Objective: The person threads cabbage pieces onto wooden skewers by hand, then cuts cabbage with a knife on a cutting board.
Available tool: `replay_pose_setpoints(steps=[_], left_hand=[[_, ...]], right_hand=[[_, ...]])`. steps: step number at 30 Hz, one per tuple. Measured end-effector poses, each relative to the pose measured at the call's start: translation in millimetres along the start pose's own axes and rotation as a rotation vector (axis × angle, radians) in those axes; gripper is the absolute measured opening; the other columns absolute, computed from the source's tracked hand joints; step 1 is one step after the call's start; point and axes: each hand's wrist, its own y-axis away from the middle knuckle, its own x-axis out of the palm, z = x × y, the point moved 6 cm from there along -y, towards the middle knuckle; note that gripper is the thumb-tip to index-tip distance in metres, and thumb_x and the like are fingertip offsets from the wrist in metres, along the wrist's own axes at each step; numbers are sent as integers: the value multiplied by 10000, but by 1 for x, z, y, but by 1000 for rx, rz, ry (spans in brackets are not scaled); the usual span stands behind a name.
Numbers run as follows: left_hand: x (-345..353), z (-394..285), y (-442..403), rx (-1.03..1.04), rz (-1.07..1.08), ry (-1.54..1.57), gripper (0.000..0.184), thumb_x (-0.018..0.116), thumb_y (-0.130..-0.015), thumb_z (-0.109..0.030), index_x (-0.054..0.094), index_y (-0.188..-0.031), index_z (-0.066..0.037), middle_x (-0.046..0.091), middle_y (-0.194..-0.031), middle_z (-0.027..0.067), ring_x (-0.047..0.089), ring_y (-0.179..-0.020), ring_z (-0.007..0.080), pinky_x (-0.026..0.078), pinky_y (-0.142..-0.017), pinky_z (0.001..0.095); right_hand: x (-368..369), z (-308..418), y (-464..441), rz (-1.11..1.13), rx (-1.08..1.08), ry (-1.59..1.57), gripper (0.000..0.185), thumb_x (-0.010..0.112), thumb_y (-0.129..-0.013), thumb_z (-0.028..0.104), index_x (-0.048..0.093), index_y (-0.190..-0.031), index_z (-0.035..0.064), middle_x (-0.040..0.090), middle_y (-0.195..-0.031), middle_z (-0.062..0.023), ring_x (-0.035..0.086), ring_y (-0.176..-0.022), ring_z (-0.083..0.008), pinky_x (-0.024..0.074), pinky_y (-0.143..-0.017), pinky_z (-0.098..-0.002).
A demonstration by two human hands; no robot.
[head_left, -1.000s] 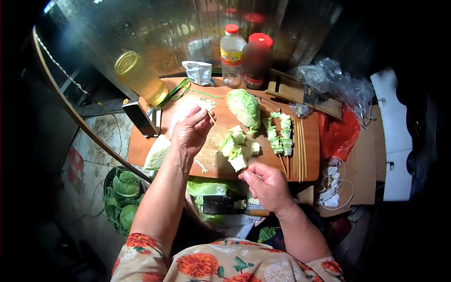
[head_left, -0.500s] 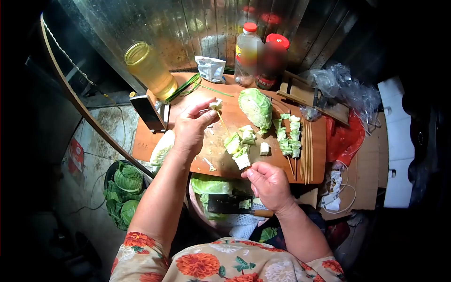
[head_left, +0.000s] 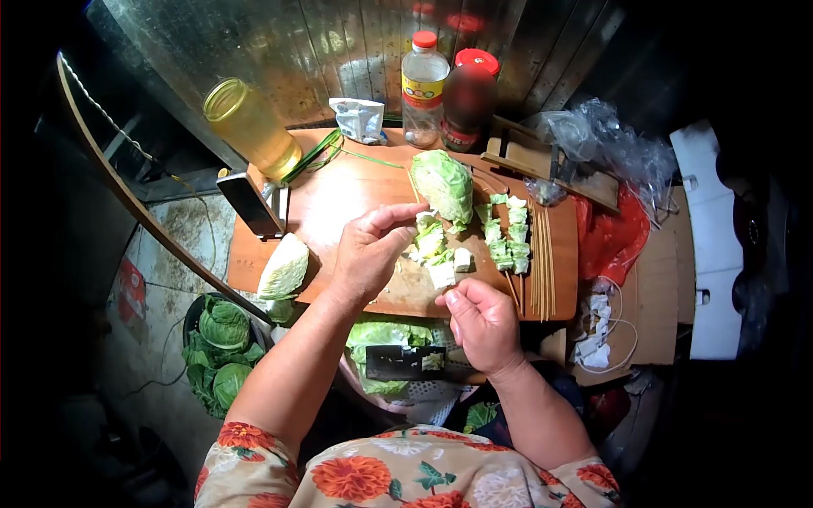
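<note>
My right hand (head_left: 484,326) pinches the lower end of a wooden skewer (head_left: 413,183). Several pale green cabbage pieces (head_left: 441,274) are threaded on it, and its bare tip points up and away. At the upper part of the skewer, the thumb and fingers of my left hand (head_left: 371,254) close round a cabbage piece (head_left: 425,220). A cut head of cabbage (head_left: 444,186) lies just beyond. To the right rest loaded cabbage skewers (head_left: 517,233) and a row of bare skewers (head_left: 542,262), all on the wooden board (head_left: 339,190).
A cabbage wedge (head_left: 284,266) and a propped phone (head_left: 251,206) sit on the left. A jar of yellow liquid (head_left: 252,131) and a red-capped bottle (head_left: 424,89) stand behind. Near my lap, a cleaver (head_left: 405,362) lies over a tub with cabbage. Whole cabbages (head_left: 224,323) fill a container at left.
My left hand has come down along the skewer, bringing its cabbage piece from the tip toward the others. My right hand still grips the lower end. The view has shifted slightly.
</note>
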Motion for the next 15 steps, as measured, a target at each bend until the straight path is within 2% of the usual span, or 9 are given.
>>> replay_pose_setpoints(steps=[5, 7, 8, 9, 11, 14, 15], left_hand=[[3, -1, -8, 29, -4, -34, 309, 537, -869, 16, 603, -1171, 21, 649, -1006, 51, 587, -911, 92, 479, -829, 236], [-4, 1, -16, 96, -44, 84, 354, 523, -863, 22, 561, -1215, 15, 647, -1003, 72, 604, -901, 125, 485, -837, 258], [-8, 6, -22, 86, -62, 153, 375, 520, -859, 18, 538, -1233, 7, 643, -1007, 88, 615, -891, 152, 490, -827, 270], [-14, 12, -26, 29, -123, 95, 352, 502, -879, -13, 545, -1228, 4, 634, -1041, 105, 614, -856, 155, 493, -830, 290], [-22, 33, -34, -10, -189, -21, 294, 539, -885, -44, 579, -1173, -3, 646, -989, 75, 609, -799, 132, 491, -765, 267], [-24, 72, -37, -268, -158, -424, 202, 609, -883, -123, 642, -1049, -13, 649, -865, 24, 578, -745, 89, 462, -669, 232], [-30, 97, -41, -253, -160, -509, 292, 673, -850, -238, 678, -929, 43, 692, -828, 130, 634, -733, 153, 505, -689, 304]], right_hand=[[-9, 2, -4, -17, 35, -31, 195, 514, -951, 127, 609, -843, -5, 474, -573, 46, 413, -476, -20, 325, -434, -183], [-14, 4, -4, -25, 65, -40, 180, 523, -945, 117, 615, -841, 3, 475, -574, 51, 420, -491, -18, 340, -447, -184], [-18, 6, -3, -46, 65, -50, 184, 523, -947, 125, 617, -845, 5, 473, -573, 52, 418, -488, -17, 336, -444, -183], [-21, 8, -3, -68, 65, -60, 189, 523, -949, 134, 619, -849, 6, 472, -571, 52, 416, -484, -17, 332, -441, -182], [-27, 9, -3, -75, 71, -65, 202, 518, -953, 146, 619, -849, 6, 474, -571, 51, 416, -482, -19, 329, -442, -181], [-32, 9, -2, -82, 62, -81, 210, 509, -957, 154, 618, -861, 3, 477, -574, 41, 419, -483, -21, 335, -449, -182], [-32, 9, -1, -86, 63, -81, 210, 509, -957, 154, 618, -861, 3, 477, -574, 41, 419, -483, -21, 335, -449, -182]])
